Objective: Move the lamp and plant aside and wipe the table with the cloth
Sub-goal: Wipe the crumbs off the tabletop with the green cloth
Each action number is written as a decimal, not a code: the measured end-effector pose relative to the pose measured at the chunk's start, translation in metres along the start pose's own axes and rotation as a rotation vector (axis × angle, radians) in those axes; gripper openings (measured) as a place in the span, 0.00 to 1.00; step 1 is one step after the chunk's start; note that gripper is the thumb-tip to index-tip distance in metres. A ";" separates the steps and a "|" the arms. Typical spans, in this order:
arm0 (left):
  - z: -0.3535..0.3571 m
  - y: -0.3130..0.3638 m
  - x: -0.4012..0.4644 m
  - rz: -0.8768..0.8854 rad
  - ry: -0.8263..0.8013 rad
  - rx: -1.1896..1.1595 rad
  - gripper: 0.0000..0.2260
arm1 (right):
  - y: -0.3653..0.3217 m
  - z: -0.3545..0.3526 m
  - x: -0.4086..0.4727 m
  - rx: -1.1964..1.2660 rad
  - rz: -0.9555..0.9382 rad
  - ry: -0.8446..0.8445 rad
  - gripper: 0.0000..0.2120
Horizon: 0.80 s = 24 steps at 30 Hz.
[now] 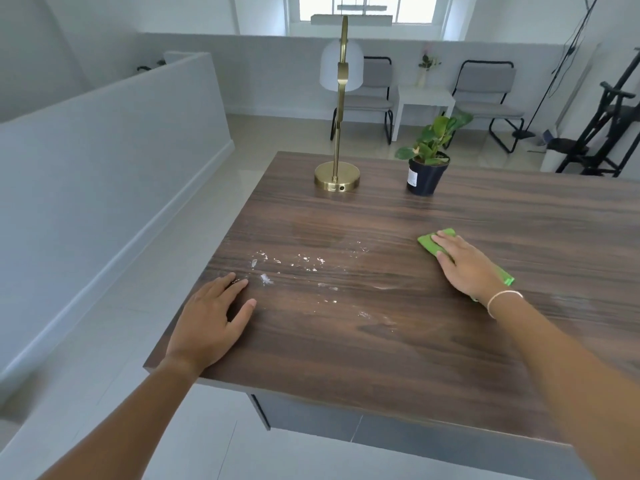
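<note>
A brass lamp (337, 174) with a white shade stands near the far left edge of the dark wooden table (433, 358). To its right, a leafy plant (427, 168) sits in a black pot. A green cloth (431, 242) lies flat on the table at the right, and my right hand (467, 265) presses down on it with fingers spread. My left hand (211, 323) rests flat on the table near its left front corner and holds nothing. White powder (294, 265) is scattered on the wood between my hands.
A low white partition wall (114, 161) runs along the left. Beyond the table stand two grey chairs (485, 98), a small white side table (424, 98) and black exercise equipment (602, 133) at the far right. Pale tiled floor surrounds the table.
</note>
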<state>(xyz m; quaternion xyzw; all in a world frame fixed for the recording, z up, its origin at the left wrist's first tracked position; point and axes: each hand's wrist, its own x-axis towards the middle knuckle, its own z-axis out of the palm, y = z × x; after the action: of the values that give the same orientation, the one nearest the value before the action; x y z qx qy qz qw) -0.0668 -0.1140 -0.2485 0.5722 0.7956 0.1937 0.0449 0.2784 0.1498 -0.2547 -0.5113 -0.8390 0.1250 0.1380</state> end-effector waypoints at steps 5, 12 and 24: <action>0.000 -0.004 0.002 0.002 0.008 -0.017 0.33 | -0.089 0.034 0.025 0.038 -0.193 -0.105 0.21; 0.001 -0.002 0.002 -0.005 0.005 -0.024 0.32 | -0.029 0.005 -0.053 0.091 -0.373 -0.075 0.27; 0.004 -0.003 0.003 -0.019 0.023 -0.029 0.29 | -0.153 0.066 0.067 0.049 -0.319 -0.145 0.21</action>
<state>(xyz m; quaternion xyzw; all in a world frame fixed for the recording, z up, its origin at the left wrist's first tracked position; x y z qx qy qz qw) -0.0697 -0.1116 -0.2528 0.5616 0.7987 0.2112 0.0458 0.0992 0.1373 -0.2553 -0.3580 -0.9139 0.1583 0.1078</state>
